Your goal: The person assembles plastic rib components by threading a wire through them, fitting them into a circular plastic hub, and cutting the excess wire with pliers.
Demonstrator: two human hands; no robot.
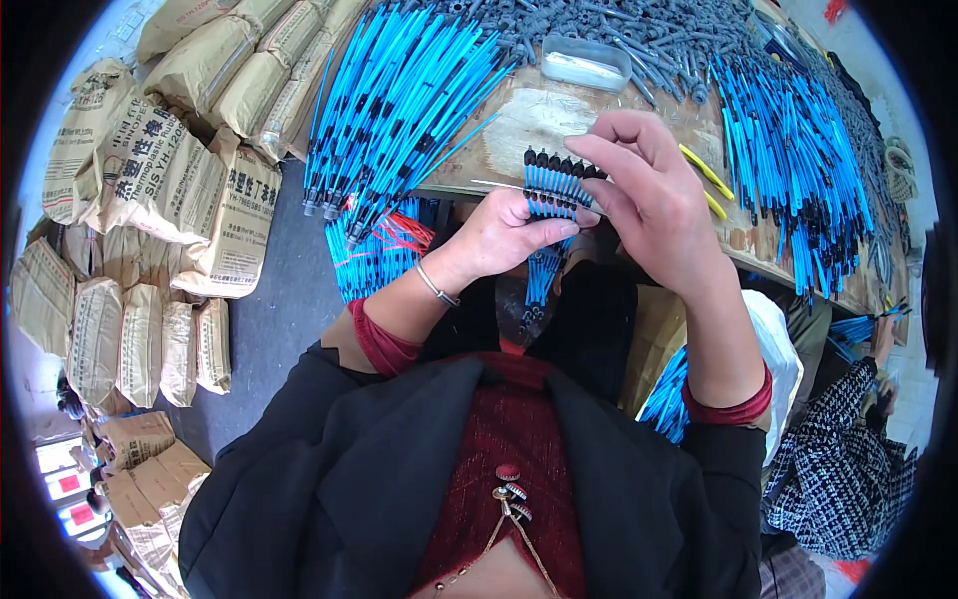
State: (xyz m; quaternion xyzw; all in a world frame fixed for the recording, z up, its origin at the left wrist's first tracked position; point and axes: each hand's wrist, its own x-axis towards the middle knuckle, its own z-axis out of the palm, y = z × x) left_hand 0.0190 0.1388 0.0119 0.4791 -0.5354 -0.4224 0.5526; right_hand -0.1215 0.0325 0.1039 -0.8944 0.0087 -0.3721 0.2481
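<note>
My left hand (507, 234) is closed around a row of slim blue sticks with black tips (554, 185), held upright side by side. Its thumb lies across their lower part. A thin pale rod (497, 184) pokes out at the row's left side. My right hand (654, 190) is bent around the row's right end, index finger at the black tips and thumb lower down. The contact under its fingers is partly hidden. Below the row hangs a bunch of blue and black sticks (540, 278) near my lap.
A wooden table (529, 118) carries fanned blue sticks (399, 100), another heap of them (793, 170), grey plastic parts (649, 40), a clear box (586, 66) and yellow-handled tool (709, 180). Brown paper sacks (150, 180) stand left. A person in a checked garment (843, 459) sits right.
</note>
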